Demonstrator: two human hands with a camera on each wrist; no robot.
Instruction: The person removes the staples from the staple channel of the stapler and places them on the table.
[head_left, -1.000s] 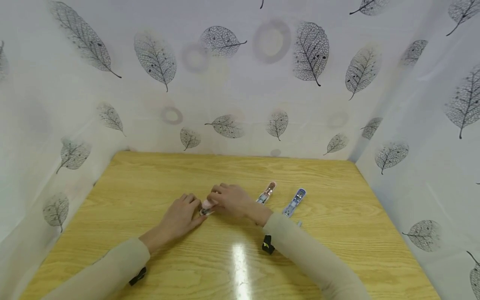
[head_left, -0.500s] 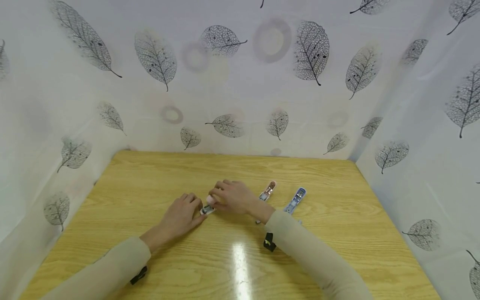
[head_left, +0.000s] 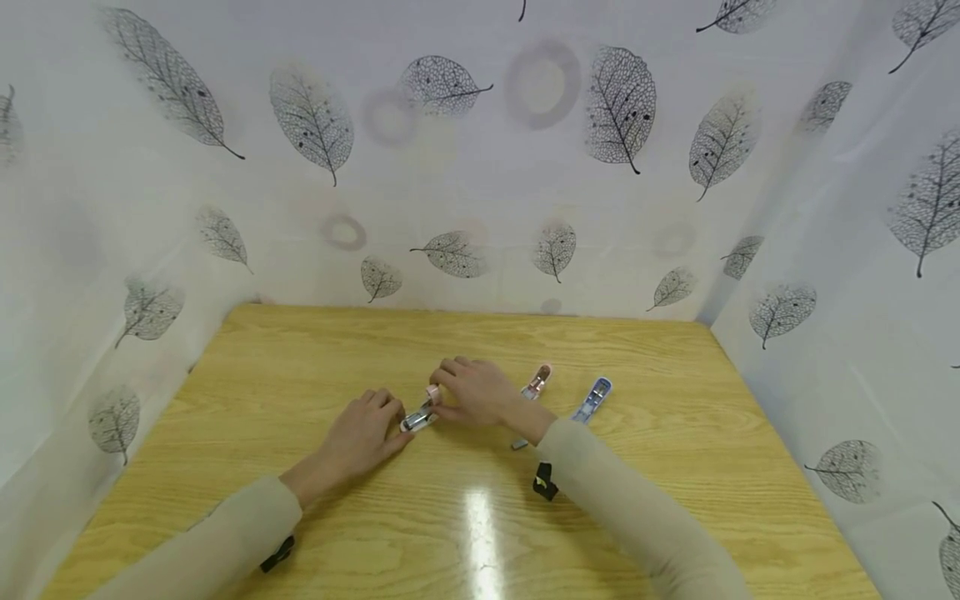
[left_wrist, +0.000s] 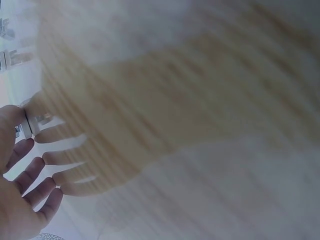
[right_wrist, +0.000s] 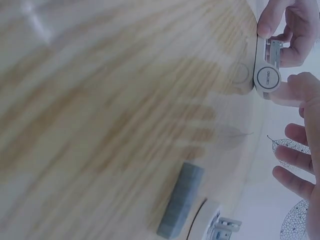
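A small stapler [head_left: 418,417], pale with a pink upper part and a metal channel showing, lies low over the table between my hands. My left hand [head_left: 363,433] pinches its near left end between thumb and index finger. At the far end my right hand [head_left: 480,393] holds the raised pink part by thumb and fingertips. The right wrist view shows the stapler's round hinge end [right_wrist: 267,77], with the right thumb and index finger against it. In the left wrist view the left fingers [left_wrist: 31,175] are spread, and the stapler is partly hidden by the thumb.
To the right lie a pink opened stapler [head_left: 538,380] and a blue opened stapler [head_left: 592,398], both partly behind the right forearm. A grey staple strip [right_wrist: 181,200] lies near one of them. The wooden table [head_left: 360,533] meets leaf-patterned curtains [head_left: 480,192].
My right hand has drifted slightly right and away with the pink part, which now stands raised, showing more of the metal channel. The left hand has stayed in place.
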